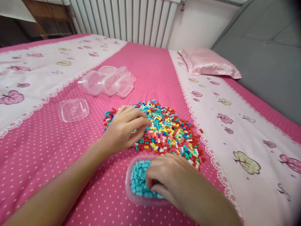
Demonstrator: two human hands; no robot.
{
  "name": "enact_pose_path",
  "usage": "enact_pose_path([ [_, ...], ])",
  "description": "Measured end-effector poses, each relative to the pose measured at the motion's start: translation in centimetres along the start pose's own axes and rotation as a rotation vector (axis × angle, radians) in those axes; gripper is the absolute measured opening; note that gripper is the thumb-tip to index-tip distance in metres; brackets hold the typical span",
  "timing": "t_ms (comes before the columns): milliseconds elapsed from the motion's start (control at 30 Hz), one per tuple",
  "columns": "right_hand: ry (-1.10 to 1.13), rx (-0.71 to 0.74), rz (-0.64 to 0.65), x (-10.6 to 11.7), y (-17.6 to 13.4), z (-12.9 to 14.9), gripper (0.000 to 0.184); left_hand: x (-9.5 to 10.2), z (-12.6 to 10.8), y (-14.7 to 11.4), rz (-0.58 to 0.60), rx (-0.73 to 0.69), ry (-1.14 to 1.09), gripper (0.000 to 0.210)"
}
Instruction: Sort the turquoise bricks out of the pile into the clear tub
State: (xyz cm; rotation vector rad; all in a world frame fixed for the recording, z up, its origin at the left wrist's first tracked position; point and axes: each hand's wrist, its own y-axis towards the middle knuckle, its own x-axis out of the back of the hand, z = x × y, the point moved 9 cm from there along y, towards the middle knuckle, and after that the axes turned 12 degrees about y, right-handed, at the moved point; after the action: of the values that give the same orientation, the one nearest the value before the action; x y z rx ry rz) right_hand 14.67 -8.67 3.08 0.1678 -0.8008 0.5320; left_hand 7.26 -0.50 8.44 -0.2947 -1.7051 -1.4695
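Observation:
A heap of small multicoloured toy building bricks is spread on the pink bedspread. My left hand reaches over the heap's left side, fingers bent and thumb close to the index finger. Whatever lies between those fingertips is too small to make out. Nearer to me stands a clear plastic container filled with turquoise bricks. My right hand is over its right part with fingers curled down and thumb drawn in. That hand covers some of the bricks, and anything in its grip is hidden.
A clear lid lies flat left of the heap. Behind it are several clear plastic containers in a cluster. A pink pillow rests at the back right by the grey headboard. A white radiator stands beyond the bed.

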Motion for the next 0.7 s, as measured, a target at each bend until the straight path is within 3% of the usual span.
enact_pose_path([
  [700,0.08,-0.047,0.02,0.65,-0.53,-0.48,0.022,0.04,0.48,-0.15,-0.008,0.021,0.001,0.012],
])
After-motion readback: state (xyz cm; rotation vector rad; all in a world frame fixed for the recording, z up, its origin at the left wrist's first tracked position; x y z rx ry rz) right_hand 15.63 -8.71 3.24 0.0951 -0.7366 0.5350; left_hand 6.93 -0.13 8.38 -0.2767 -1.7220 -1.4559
